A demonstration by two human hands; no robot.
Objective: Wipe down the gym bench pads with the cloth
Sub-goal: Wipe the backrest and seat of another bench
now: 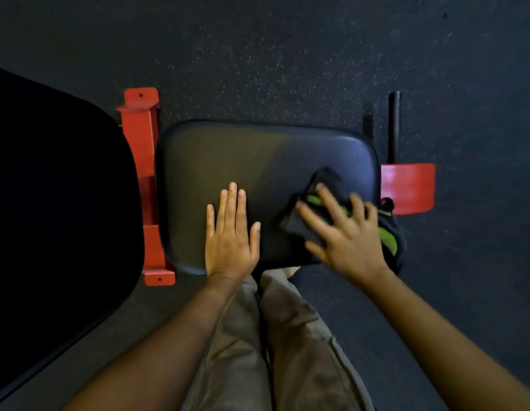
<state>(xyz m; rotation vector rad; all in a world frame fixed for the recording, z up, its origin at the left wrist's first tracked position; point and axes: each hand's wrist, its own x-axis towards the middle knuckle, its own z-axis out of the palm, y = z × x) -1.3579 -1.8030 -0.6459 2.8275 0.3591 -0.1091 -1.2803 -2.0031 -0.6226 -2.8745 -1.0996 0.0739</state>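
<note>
A black padded seat pad (252, 161) lies below me in the middle of the head view. My left hand (229, 235) rests flat on its near edge, fingers straight and together. My right hand (344, 232) presses a dark cloth with green patches (323, 185) onto the pad's right near corner, fingers spread over it. Part of the cloth hangs over the pad's right edge. A larger black back pad (59, 203) fills the left side.
The red steel frame (145, 185) runs between the two pads, and a red plate (409, 188) sticks out on the right. A black bar (393, 126) stands behind it. Dark speckled rubber floor (287, 54) surrounds the bench. My trouser legs (275, 336) are against the pad's near edge.
</note>
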